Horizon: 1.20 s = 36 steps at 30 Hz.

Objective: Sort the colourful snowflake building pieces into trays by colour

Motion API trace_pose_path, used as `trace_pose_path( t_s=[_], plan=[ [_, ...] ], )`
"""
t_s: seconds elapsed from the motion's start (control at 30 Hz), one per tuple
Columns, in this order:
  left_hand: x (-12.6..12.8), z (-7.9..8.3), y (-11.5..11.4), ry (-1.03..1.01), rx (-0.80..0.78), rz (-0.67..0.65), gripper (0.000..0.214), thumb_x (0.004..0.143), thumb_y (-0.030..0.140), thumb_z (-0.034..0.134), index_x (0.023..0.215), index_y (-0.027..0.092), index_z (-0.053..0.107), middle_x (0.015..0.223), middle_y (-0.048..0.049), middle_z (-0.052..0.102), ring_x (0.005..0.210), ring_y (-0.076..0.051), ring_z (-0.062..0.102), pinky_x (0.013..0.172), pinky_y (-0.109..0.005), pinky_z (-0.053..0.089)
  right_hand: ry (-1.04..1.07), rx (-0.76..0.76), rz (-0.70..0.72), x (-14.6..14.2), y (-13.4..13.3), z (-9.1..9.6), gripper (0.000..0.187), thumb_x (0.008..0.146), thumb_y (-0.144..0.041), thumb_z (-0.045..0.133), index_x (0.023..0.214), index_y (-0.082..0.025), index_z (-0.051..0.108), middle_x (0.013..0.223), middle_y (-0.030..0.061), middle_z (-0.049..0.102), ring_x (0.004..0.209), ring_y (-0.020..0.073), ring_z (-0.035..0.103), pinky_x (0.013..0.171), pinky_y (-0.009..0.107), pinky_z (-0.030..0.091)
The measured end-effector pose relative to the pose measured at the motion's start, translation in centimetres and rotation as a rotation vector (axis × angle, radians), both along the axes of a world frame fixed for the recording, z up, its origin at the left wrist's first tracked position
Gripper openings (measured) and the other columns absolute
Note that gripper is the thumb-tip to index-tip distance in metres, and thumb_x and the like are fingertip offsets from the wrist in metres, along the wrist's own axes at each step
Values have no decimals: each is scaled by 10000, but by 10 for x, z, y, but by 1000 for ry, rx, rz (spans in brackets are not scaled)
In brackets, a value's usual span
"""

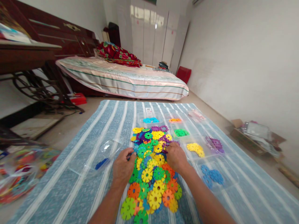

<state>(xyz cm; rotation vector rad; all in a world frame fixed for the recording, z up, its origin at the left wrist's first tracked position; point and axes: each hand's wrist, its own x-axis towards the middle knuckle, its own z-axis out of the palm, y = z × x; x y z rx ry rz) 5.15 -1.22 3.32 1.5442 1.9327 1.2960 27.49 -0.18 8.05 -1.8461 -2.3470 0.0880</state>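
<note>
A long pile of notched plastic discs [153, 174] in yellow, green, orange, blue and purple lies on a striped cloth. My left hand [123, 166] is closed at the pile's left edge, with a dark blue disc [129, 155] partly showing between thumb and fingers. On the opposite side, my right hand [176, 157] reaches into the pile near some purple discs [174, 143]. Its fingers are curled together and their tips are hidden, so what they grip cannot be seen. Beside my left hand, a clear box holds dark blue pieces [102, 163].
Clear boxes to the right and back hold light blue [150, 120], orange [175, 120], green [181, 133], yellow [195, 149], purple [215, 145] and blue discs [212, 176]. A bag of colourful pieces [22, 174] lies left on the floor. Beyond stands a bed [130, 84].
</note>
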Motion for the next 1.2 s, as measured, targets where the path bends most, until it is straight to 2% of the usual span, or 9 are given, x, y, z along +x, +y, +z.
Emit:
trace_pose_path(
  t_s=[0.2, 0.3, 0.37, 0.57, 0.63, 0.73, 0.93, 1.07, 1.2],
  plan=[
    [0, -1, 1, -1, -14, -1, 235, 717, 387, 520, 849, 237, 641, 970, -21, 707, 853, -193, 667, 835, -318, 533, 75, -1, 21, 13, -13, 19, 171, 824, -139, 497, 789, -198, 653, 922, 48, 643, 867, 161, 588, 701, 238, 408],
    [-1, -2, 1, -6, -12, -1, 245, 720, 399, 517, 854, 237, 642, 984, -22, 706, 839, -191, 670, 834, -317, 536, 88, 53, -39, 35, -15, 35, 180, 828, -148, 483, 791, -204, 650, 935, 42, 636, 841, 157, 596, 686, 239, 405],
    [-1, -3, 1, -6, -9, 3, 246, 717, 402, 517, 848, 237, 642, 990, -25, 705, 827, -191, 672, 833, -321, 537, 35, 89, -139, 61, -11, 47, 202, 839, -159, 467, 818, -201, 664, 964, 52, 635, 854, 166, 606, 690, 248, 409],
    [-1, -2, 2, 25, -10, 9, 232, 719, 394, 515, 837, 238, 640, 959, -21, 706, 850, -197, 671, 859, -331, 529, -206, 50, -621, 153, 7, 67, 286, 879, -244, 432, 963, -159, 692, 1066, 141, 630, 946, 241, 632, 708, 304, 447],
    [-1, -1, 1, 29, -12, 9, 241, 719, 397, 511, 838, 231, 639, 958, -27, 705, 840, -199, 673, 856, -332, 531, -213, 50, -686, 170, 9, 66, 323, 890, -293, 430, 1038, -144, 675, 1077, 169, 630, 960, 270, 633, 703, 331, 463],
    [-1, -1, 1, 36, -18, 1, 253, 721, 401, 507, 843, 223, 639, 967, -37, 702, 846, -203, 674, 860, -333, 530, -214, -23, -714, 182, 11, 58, 378, 899, -383, 426, 1123, -174, 647, 1128, 164, 636, 1026, 288, 619, 726, 351, 482],
    [-1, -2, 1, 32, -19, -4, 275, 726, 418, 490, 852, 219, 633, 1002, -47, 696, 866, -208, 669, 865, -342, 527, -204, -154, -773, 191, 22, 37, 385, 884, -382, 435, 1018, -136, 699, 1069, 214, 671, 1008, 331, 641, 710, 371, 499],
    [0, 0, 1, 30, -43, 5, 300, 722, 425, 482, 871, 214, 637, 1012, -53, 695, 837, -207, 667, 855, -349, 526, -188, -192, -784, 201, 27, 23, 378, 875, -324, 434, 1014, -98, 703, 1043, 224, 686, 969, 322, 663, 711, 354, 504],
    [-1, 1, 1, 32, -48, 3, 304, 716, 433, 487, 870, 220, 641, 998, -46, 698, 806, -204, 667, 845, -349, 527, -164, -193, -764, 209, 27, 14, 386, 876, -318, 407, 978, -112, 718, 1008, 206, 700, 935, 299, 675, 690, 328, 495]
  ],
)
